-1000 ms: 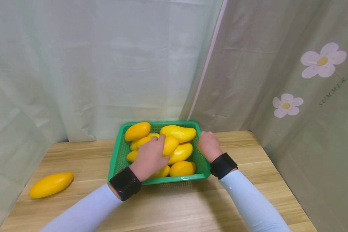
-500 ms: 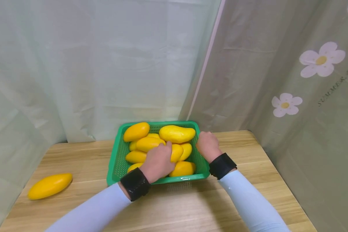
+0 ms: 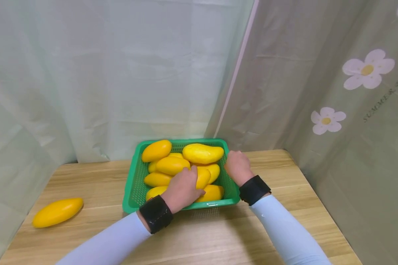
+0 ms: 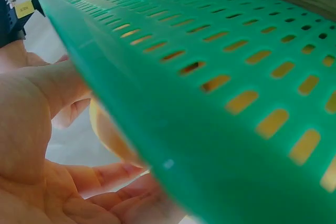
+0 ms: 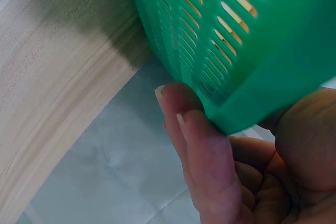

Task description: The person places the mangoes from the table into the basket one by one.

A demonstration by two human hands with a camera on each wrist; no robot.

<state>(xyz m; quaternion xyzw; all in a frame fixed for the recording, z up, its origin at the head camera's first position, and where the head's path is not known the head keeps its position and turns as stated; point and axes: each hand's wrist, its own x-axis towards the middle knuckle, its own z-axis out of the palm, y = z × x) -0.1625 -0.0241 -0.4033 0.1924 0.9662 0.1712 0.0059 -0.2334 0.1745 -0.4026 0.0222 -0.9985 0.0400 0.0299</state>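
Within the green plastic basket [image 3: 129,187], several yellow mangoes lie piled. My left hand [image 3: 182,188] reaches in over the near rim and holds a mango [image 3: 203,178] at the right front of the pile, thumb on the near side and fingers on the far side. Past the basket's rim in the left wrist view, part of this mango [image 4: 107,132] shows between the thumb and fingers. My right hand [image 3: 237,166] grips the basket's right rim, fingers outside against the slotted wall [image 5: 210,61]. A large mango [image 3: 203,153] lies at the back right of the basket.
A single mango [image 3: 58,212] lies on the wooden table [image 3: 212,239] to the left of the basket. A pale curtain [image 3: 159,66] hangs right behind the table, and a flower-print curtain [image 3: 361,154] hangs along the right side.
My left hand has moved right and toward me with the mango, lowering it onto the front right of the pile. The right hand stays on the rim.
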